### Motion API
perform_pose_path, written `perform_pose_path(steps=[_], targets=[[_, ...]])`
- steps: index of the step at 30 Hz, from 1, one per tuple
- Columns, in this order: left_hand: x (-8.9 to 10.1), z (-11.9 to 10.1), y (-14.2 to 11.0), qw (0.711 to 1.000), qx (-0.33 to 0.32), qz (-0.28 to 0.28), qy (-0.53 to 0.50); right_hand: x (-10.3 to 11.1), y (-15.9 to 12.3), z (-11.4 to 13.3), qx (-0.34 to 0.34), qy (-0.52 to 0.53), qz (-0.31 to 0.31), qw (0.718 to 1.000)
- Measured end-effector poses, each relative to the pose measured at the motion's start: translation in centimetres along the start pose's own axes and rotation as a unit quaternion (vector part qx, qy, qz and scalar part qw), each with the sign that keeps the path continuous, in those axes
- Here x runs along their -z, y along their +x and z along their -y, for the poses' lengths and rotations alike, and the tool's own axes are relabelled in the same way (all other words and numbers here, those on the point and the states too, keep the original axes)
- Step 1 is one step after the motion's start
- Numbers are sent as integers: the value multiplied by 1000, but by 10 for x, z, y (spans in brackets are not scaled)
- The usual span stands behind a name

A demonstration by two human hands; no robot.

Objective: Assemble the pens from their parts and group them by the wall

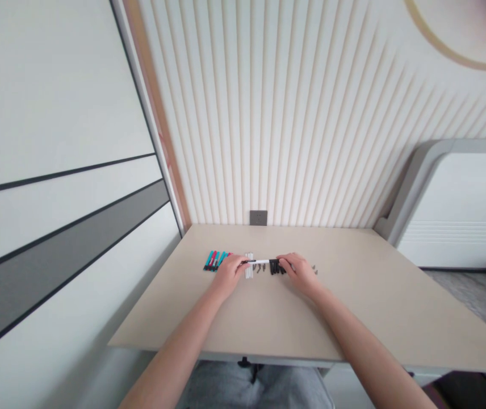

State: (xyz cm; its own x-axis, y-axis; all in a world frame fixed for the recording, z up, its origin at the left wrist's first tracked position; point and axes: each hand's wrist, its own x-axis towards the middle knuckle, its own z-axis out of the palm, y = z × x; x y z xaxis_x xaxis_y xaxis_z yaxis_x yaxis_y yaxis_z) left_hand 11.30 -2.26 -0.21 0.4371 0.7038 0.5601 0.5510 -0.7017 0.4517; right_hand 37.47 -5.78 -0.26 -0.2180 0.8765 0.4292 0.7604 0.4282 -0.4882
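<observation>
A pen with a white middle and black ends lies level between my two hands, above the table. My left hand is closed, its fingertips pinching the left black end. On the right, my right hand pinches the other black end. Beside my left hand is a row of turquoise and red pen barrels with black tips, partly covered by that hand. Under the pen lie white thin tubes and small grey clip-like pieces. Several black caps sit just left of my right hand, which partly hides them.
The pieces rest on a beige table. More small grey pieces lie just right of my right hand. A ribbed white wall with a dark socket rises behind; a white panelled surface stands left, a grey-and-white headboard right.
</observation>
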Motion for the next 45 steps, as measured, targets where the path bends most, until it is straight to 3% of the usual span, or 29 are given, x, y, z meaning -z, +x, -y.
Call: perform_pose_path(steps=[6,20,33,40,45], targets=[[3,-1,-1,1000,11,-14,-13,-2,0,-5,-29,-11,11,999],[3,1,-2,999,32,-22,-33,9,-3,-1,8,17,-46,999],[1,3,-2,997,28,-35,-56,3,-1,-10,10,67,-3,998],[-2,4,-1,996,36,-34,-69,2,-2,-8,-22,86,-45,995],[-1,5,-1,996,36,-29,-71,1,-2,-8,4,108,4,994]])
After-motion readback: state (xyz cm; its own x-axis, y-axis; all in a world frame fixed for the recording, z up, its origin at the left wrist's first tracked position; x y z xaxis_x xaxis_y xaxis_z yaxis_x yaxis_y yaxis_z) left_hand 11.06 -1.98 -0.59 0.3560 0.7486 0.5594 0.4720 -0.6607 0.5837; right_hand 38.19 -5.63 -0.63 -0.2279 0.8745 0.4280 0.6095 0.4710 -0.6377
